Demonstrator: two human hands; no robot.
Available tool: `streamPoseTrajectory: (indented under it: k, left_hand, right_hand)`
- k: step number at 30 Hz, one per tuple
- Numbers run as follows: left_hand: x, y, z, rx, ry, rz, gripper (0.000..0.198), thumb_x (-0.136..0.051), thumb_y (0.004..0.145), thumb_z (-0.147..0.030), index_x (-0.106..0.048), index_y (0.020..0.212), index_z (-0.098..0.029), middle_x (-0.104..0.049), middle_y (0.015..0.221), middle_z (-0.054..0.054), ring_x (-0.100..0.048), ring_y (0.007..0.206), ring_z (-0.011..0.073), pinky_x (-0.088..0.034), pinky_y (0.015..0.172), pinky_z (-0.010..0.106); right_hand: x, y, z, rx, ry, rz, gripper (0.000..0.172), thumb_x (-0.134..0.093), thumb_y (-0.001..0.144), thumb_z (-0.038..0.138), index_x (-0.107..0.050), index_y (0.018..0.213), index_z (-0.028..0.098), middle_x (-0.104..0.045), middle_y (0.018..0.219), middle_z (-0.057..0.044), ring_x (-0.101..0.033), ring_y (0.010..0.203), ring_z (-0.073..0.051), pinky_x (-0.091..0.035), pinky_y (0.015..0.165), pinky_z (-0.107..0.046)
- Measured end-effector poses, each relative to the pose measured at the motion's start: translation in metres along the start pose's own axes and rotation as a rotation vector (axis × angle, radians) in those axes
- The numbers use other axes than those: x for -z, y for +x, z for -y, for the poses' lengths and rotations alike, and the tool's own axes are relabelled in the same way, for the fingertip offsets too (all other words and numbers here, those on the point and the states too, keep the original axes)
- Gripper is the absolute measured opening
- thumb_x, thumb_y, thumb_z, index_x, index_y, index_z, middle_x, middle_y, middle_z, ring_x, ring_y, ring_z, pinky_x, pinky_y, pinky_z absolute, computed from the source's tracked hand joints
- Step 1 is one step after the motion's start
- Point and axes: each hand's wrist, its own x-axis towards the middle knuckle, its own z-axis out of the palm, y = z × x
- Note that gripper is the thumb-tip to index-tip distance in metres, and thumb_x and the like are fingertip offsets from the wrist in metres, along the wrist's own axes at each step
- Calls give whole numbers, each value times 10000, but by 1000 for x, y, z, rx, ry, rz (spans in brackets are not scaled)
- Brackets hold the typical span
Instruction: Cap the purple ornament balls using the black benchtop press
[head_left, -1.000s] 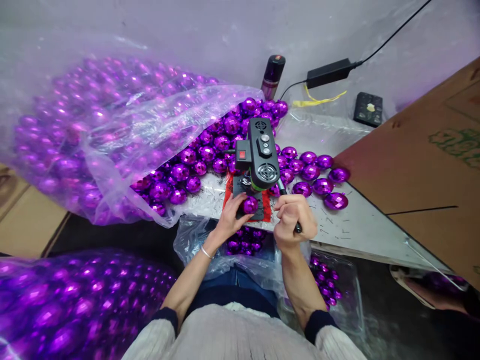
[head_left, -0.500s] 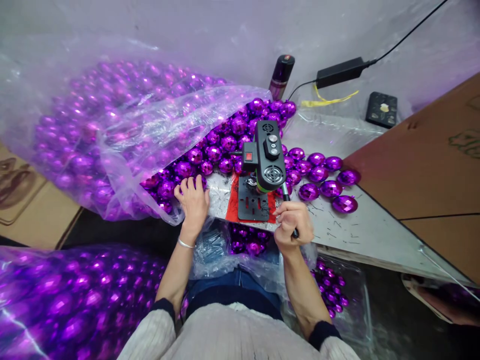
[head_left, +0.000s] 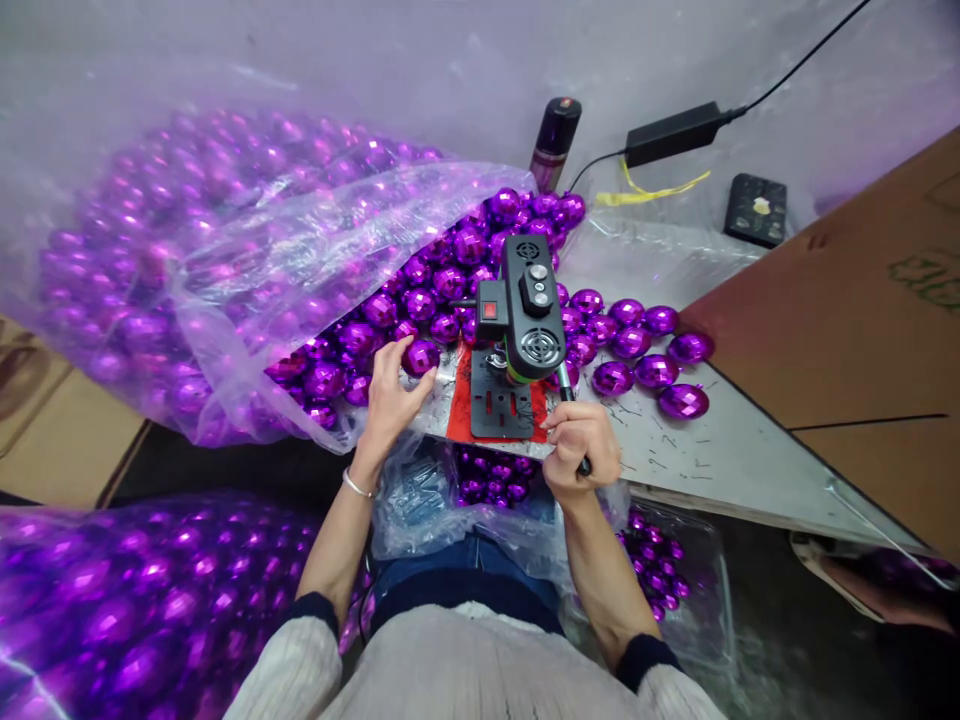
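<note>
My left hand [head_left: 392, 393] has its thumb and fingertips around a shiny purple faceted bauble [head_left: 421, 357], at the front edge of a pile of such baubles. My right hand [head_left: 581, 447] is closed round the lever handle [head_left: 566, 385] of a small black bench machine [head_left: 534, 305]. The machine has round vents, silver buttons and a red switch. Its slotted black base plate [head_left: 502, 412] rests on a red sheet [head_left: 460, 410]. The area under the machine's head is partly hidden.
A large clear plastic bag [head_left: 300, 260] of purple baubles spills onto the table [head_left: 720, 440]. Loose baubles lie right of the machine. Behind stand a spray can [head_left: 555, 145], a black power adapter [head_left: 673, 134] and a black box [head_left: 756, 210]. A cardboard box [head_left: 847, 320] borders the right.
My left hand has gone from lying over the pile's edge to gripping one bauble with thumb and fingers. My right hand stays on the lever; the view has shifted slightly.
</note>
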Motion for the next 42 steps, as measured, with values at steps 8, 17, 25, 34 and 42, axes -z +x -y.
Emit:
streamPoseTrajectory:
  k: [8,17,25,34,42]
  left_hand:
    - [-42,-33,-18,604,-1001,297,542,-717,822,-535,-588,1248,-224,-732,1129,75,-730,1007,235,-623,880,422]
    - [-73,-37,-15,146,-439,329,658,-814,776,-480,-573,1324,-205,-719,1239,109,-725,1053,237,-592,946,384]
    - [-80,-40,-15,-142,-75,281,650,-790,833,-500,-582,1365,-190,-724,1238,132,-700,1131,290,-568,987,441]
    - [-91,-36,-13,-259,-11,280,652,-814,822,-459,-588,1380,-208,-675,1309,133,-640,1231,293,-526,1055,455]
    - [-95,-39,-2,-280,-68,313,698,-813,813,-499,-585,1412,-224,-671,1358,154,-623,1290,312,-482,1107,492]
  right_hand:
    - [2,2,0,5,-16,16,282,-467,1005,196,-532,731,215,-624,712,4,-583,632,-124,-446,606,-289]
    - [4,2,-1,15,-26,32,272,-470,1002,211,-541,740,221,-636,711,-2,-598,636,-133,-457,585,-291]
    - [5,2,-1,27,-64,41,264,-464,1004,217,-533,750,227,-629,706,6,-603,631,-129,-480,586,-292]
    - [8,3,1,26,-51,72,265,-458,1013,220,-535,759,222,-645,739,5,-606,654,-117,-485,591,-276]
    - [6,0,0,11,-20,42,260,-473,1008,236,-549,759,222,-640,723,0,-606,634,-133,-489,609,-307]
